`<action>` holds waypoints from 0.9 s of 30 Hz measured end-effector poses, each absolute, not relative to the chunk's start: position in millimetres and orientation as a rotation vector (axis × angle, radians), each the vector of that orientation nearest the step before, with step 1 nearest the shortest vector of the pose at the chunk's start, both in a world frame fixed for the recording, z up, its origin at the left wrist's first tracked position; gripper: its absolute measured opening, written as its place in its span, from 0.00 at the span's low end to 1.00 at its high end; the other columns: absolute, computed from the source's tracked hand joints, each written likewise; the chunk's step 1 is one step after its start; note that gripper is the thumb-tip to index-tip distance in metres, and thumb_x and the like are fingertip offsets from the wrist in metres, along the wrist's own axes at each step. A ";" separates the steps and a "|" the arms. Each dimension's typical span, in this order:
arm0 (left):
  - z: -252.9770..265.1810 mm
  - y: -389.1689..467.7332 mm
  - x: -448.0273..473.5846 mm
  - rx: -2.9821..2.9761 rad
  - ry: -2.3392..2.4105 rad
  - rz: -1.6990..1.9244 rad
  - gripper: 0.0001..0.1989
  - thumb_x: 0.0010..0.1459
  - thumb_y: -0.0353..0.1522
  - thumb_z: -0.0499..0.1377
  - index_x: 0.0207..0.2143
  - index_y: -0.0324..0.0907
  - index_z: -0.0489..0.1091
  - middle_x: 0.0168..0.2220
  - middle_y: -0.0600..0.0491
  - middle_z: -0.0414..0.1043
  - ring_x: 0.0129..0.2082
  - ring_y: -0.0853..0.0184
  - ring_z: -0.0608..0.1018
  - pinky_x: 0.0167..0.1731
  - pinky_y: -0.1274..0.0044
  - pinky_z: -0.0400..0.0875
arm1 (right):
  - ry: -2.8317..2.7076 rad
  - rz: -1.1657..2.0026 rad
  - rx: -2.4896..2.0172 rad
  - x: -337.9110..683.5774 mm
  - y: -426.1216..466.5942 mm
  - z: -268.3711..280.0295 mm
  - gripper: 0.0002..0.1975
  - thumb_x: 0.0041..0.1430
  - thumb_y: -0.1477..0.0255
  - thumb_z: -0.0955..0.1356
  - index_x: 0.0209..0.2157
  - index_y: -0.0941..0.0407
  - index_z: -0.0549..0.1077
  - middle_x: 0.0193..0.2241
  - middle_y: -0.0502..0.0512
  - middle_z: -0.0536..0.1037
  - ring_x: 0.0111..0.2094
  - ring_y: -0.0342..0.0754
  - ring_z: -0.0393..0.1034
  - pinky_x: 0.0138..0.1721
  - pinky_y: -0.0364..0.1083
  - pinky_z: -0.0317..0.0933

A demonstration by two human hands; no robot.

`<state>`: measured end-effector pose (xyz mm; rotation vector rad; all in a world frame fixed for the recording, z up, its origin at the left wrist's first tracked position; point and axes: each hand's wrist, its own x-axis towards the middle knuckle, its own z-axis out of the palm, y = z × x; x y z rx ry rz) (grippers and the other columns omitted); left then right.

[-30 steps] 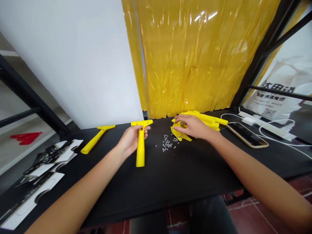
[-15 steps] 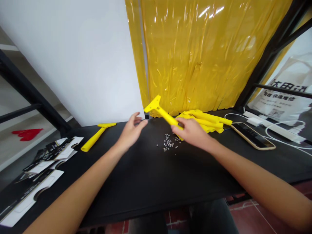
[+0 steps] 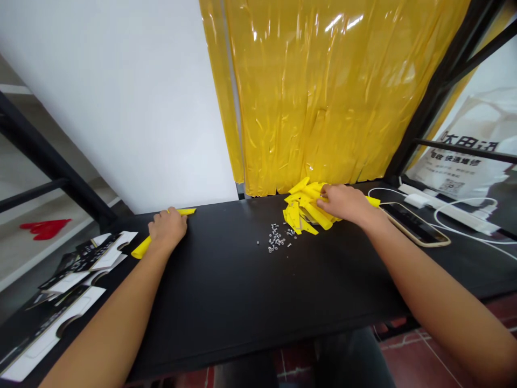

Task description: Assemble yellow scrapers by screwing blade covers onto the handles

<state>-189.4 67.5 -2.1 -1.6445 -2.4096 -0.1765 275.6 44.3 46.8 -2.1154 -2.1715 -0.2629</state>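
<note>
My left hand (image 3: 167,230) is closed over a yellow T-shaped scraper handle (image 3: 141,248) lying at the left of the black table; its tube end and one tip of its head stick out from under the hand. At the back right, my right hand (image 3: 343,202) rests on a heap of similar yellow handles (image 3: 313,207). Its fingers are curled round one of them, though the grip is partly hidden. In front of the heap lie loose small screws and nuts (image 3: 277,240), scattered on the tabletop.
Black-and-white cardboard pieces (image 3: 68,285) are stacked at the left edge. To the right lie a phone (image 3: 416,223), a white power strip (image 3: 456,207) and white cables. A yellow plastic curtain (image 3: 323,97) and a white panel (image 3: 133,108) stand behind the black table (image 3: 226,302).
My left hand has moved left and down onto the lone yellow handle. My right hand has brought the handle it held in the air back and right, down onto the heap.
</note>
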 end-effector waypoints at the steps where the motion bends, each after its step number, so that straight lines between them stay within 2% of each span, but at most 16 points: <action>1: -1.0 67.7 -189.4 -1.661 -2.404 -0.160 0.26 0.64 0.39 0.47 0.55 0.26 0.65 0.53 0.26 0.68 0.55 0.38 0.69 0.49 0.54 0.65 | -2.177 -0.258 -2.124 273.6 43.6 46.0 0.23 0.62 0.58 0.61 0.48 0.59 0.75 0.45 0.68 0.79 0.46 0.65 0.75 0.39 0.53 0.65; 4: 4.0 68.4 -189.8 -1.719 -2.408 -0.106 0.21 0.64 0.34 0.48 0.51 0.30 0.69 0.52 0.29 0.69 0.53 0.41 0.71 0.47 0.58 0.68 | -2.204 -0.242 -2.166 270.3 42.5 44.0 0.23 0.62 0.59 0.61 0.51 0.59 0.73 0.46 0.69 0.78 0.46 0.66 0.75 0.39 0.55 0.65; 7: 7.9 68.5 -188.1 -1.778 -2.399 -0.087 0.18 0.62 0.33 0.50 0.47 0.33 0.72 0.50 0.30 0.71 0.51 0.41 0.73 0.43 0.60 0.70 | -2.216 -0.228 -2.206 270.1 42.4 42.6 0.22 0.62 0.60 0.61 0.48 0.59 0.75 0.46 0.69 0.78 0.46 0.66 0.75 0.39 0.55 0.65; 13: 15.6 60.6 -158.4 -1.922 -2.219 -0.202 0.23 0.68 0.38 0.41 0.48 0.33 0.71 0.47 0.32 0.72 0.43 0.43 0.77 0.40 0.60 0.69 | -2.216 -0.272 -2.220 265.7 41.0 40.1 0.22 0.61 0.59 0.63 0.46 0.60 0.77 0.45 0.69 0.79 0.46 0.66 0.75 0.41 0.56 0.65; 16: 19.9 52.0 -134.6 -2.039 -2.078 -0.269 0.23 0.70 0.39 0.39 0.50 0.38 0.69 0.46 0.36 0.72 0.42 0.49 0.78 0.39 0.64 0.69 | -2.226 -0.287 -2.205 263.4 40.1 39.4 0.22 0.61 0.59 0.63 0.45 0.60 0.77 0.45 0.68 0.79 0.46 0.65 0.75 0.41 0.55 0.65; 18: 22.0 46.4 -120.6 -2.119 -1.998 -0.317 0.21 0.70 0.40 0.41 0.47 0.41 0.70 0.45 0.40 0.72 0.40 0.53 0.78 0.38 0.67 0.68 | -2.220 -0.297 -2.203 262.6 39.6 39.6 0.22 0.61 0.58 0.63 0.44 0.60 0.78 0.44 0.68 0.80 0.45 0.65 0.75 0.40 0.55 0.65; 21: 24.1 40.3 -104.5 -2.334 -1.858 -0.658 0.16 0.68 0.39 0.46 0.37 0.42 0.69 0.37 0.45 0.72 0.36 0.58 0.76 0.35 0.70 0.67 | -2.208 -0.294 -2.211 262.0 39.0 40.2 0.24 0.61 0.55 0.63 0.43 0.60 0.78 0.43 0.68 0.80 0.45 0.65 0.75 0.39 0.54 0.65; 23: 24.8 37.2 -95.7 -2.517 -1.967 -1.014 0.15 0.67 0.40 0.49 0.31 0.43 0.67 0.28 0.50 0.69 0.27 0.64 0.73 0.28 0.74 0.65 | -2.198 -0.300 -2.204 262.0 38.9 39.9 0.25 0.61 0.53 0.63 0.43 0.60 0.78 0.42 0.68 0.80 0.44 0.65 0.75 0.39 0.54 0.65; 25: 24.8 34.1 -87.4 -2.669 -2.243 -1.455 0.17 0.66 0.43 0.50 0.29 0.43 0.65 0.21 0.55 0.62 0.18 0.69 0.66 0.20 0.76 0.61 | -2.177 -0.323 -2.180 262.6 39.0 39.2 0.26 0.61 0.51 0.64 0.43 0.60 0.78 0.41 0.69 0.79 0.43 0.66 0.75 0.38 0.55 0.65; 27: 24.3 30.5 -79.6 -2.758 -2.340 -1.651 0.18 0.66 0.45 0.51 0.29 0.43 0.65 0.20 0.56 0.60 0.16 0.71 0.64 0.16 0.78 0.59 | -2.123 -0.368 -2.133 263.7 39.4 39.1 0.27 0.60 0.50 0.65 0.42 0.60 0.78 0.40 0.69 0.79 0.41 0.66 0.76 0.37 0.55 0.65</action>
